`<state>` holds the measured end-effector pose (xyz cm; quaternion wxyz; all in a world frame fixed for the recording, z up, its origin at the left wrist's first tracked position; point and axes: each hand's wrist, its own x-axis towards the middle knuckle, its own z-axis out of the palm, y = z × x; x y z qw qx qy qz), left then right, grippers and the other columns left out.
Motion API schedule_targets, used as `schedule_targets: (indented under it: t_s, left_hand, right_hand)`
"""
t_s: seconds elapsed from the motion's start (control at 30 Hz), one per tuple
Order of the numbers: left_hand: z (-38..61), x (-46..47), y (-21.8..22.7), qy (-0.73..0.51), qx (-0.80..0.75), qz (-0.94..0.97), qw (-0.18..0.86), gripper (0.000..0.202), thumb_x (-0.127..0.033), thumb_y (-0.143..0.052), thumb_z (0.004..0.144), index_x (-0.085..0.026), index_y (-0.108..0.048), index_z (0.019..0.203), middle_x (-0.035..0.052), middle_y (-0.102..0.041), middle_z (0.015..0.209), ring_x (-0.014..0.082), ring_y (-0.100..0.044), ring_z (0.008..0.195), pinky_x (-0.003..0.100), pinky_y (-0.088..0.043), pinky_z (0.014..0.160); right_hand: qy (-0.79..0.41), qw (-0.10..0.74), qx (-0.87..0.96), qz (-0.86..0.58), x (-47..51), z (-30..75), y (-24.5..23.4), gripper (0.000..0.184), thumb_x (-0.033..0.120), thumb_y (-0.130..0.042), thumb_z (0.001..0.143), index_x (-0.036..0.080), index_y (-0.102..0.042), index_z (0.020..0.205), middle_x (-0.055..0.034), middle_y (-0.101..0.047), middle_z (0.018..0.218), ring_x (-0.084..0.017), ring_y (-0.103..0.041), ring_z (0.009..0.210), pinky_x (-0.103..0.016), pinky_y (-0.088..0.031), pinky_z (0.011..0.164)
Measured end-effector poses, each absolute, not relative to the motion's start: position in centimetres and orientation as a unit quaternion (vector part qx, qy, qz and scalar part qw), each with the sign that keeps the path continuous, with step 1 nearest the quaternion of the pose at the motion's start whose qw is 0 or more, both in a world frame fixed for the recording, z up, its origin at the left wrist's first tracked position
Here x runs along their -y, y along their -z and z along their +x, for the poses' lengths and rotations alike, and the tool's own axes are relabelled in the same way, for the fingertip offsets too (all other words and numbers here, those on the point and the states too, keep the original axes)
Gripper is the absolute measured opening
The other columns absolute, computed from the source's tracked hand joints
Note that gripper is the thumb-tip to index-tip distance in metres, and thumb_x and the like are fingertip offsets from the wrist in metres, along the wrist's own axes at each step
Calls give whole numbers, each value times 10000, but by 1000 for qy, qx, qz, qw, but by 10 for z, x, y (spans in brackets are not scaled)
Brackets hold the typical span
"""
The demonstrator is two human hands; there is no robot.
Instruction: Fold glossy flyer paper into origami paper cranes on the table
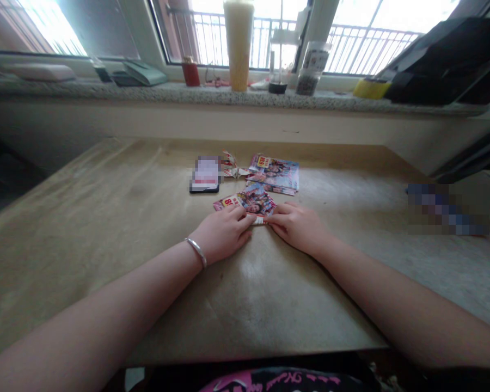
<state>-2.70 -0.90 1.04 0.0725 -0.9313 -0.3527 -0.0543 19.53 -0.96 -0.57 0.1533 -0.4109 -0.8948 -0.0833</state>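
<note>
A colourful printed paper sheet (250, 202) lies on the brown-paper-covered table (118, 218) in front of me. My left hand (222, 232), with a silver bangle on its wrist, presses its curled fingers on the sheet's near left edge. Pressing the near right edge, fingers together, is my right hand (298, 226). Both hands pinch the sheet's near edge. Behind it lies a stack of similar printed sheets (275, 173), with a small folded paper piece (232, 166) to their left.
A phone (205, 174) lies flat left of the sheets. On the stone windowsill stand a tall cream cylinder (239, 43), a red cup (190, 72), a jar (312, 68), a yellow sponge (371, 88) and dark devices (445, 60). A blurred object (445, 209) lies at right.
</note>
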Motion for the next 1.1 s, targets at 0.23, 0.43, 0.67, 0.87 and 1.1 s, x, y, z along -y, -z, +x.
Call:
schedule_targets:
  t_s: [0.23,0.43,0.67,0.87,1.1]
  left_hand:
    - [-27,9,-8,72,336,-936,76,380,-310,-464,912,-205,-519,1273,93,-569,1054,239,-525,1016,389,-463,907]
    - [-28,10,-3,80,351,-932,53,405,-329,-457,912,-208,-504,1295,103,-534,1119,252,-490,1074,407,-413,977]
    - [-27,12,-5,61,351,-933,57,422,-371,-441,915,-185,-503,1289,114,-536,1124,255,-494,1059,402,-416,958]
    - [-26,13,-6,54,344,-934,75,433,-375,-434,918,-163,-503,1289,126,-549,1154,260,-499,1062,397,-415,956]
    - [-22,14,-8,42,333,-939,80,461,-401,-421,921,-132,-509,1284,138,-565,1159,284,-499,1060,418,-417,950]
  right_hand:
    - [51,175,892,-414,6,198,6,199,247,-514,890,235,-711,911,-34,-674,852,-163,-579,798,-266,-404,689]
    - [15,172,889,-423,6,204,3,183,212,-527,875,235,-705,913,-32,-685,884,-164,-607,826,-265,-432,728]
    - [2,181,897,-403,3,205,4,188,179,-527,867,210,-712,886,-52,-683,891,-169,-607,848,-282,-453,777]
    - [-13,203,898,-391,1,207,8,193,171,-530,868,198,-720,883,-65,-684,893,-173,-609,853,-294,-471,786]
    - [-58,242,894,-372,-5,211,12,174,182,-556,866,181,-729,874,-68,-687,892,-156,-614,823,-283,-488,765]
